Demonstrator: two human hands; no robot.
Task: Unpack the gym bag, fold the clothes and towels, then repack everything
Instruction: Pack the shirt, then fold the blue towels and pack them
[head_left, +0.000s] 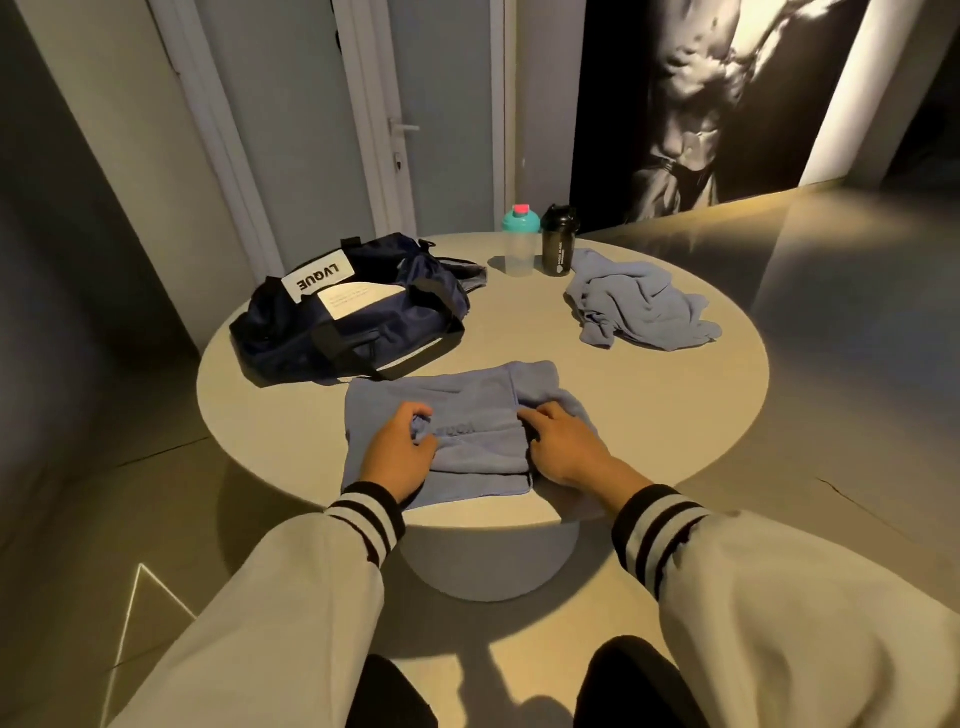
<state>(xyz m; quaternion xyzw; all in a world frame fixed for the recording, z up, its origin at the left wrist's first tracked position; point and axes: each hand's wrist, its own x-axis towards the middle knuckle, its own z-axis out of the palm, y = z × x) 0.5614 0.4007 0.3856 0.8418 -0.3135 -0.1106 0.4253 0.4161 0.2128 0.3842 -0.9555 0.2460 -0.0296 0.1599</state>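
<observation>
A blue towel (467, 400) lies partly folded on the near side of the round table (675, 405). My left hand (397, 454) pinches a raised fold of it at the left. My right hand (563, 447) grips the fold's right end, fingers curled into the cloth. A navy gym bag (353, 317) with black straps and a white label lies at the table's back left, just beyond the towel. A second blue cloth (639, 304) sits crumpled at the back right.
Two shaker bottles stand at the table's far edge: a clear one with a teal lid (519, 241) and a black one (558, 241). A door (436, 119) and a large wall photo (717, 98) are behind. The table stands on a thick central pedestal (488, 561).
</observation>
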